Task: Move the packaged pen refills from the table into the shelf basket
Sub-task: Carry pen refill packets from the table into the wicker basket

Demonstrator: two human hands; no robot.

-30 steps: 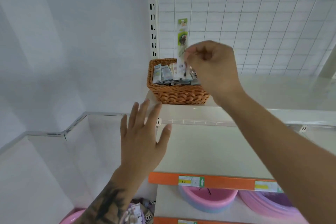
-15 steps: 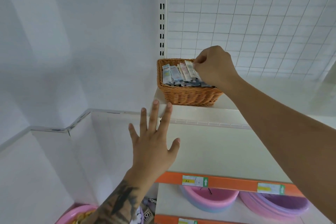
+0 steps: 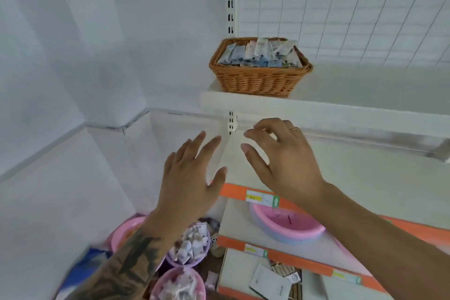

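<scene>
Above both hands, on the shelf [image 3: 341, 107], one wicker basket [image 3: 259, 80] holds the packaged pen refills [image 3: 260, 55], roughly seven visible, exact count unclear. Left hand [image 3: 192, 178] flat, fingers spread, empty; right hand [image 3: 285, 161] loosely curled, empty. Judgement: fetch the next pack low, carry it upright, drop it inside the rim.

Both the left hand [image 3: 188, 178] and right hand [image 3: 283, 161] hover empty below the wicker basket [image 3: 259, 80] of packaged refills [image 3: 260, 53].
</scene>
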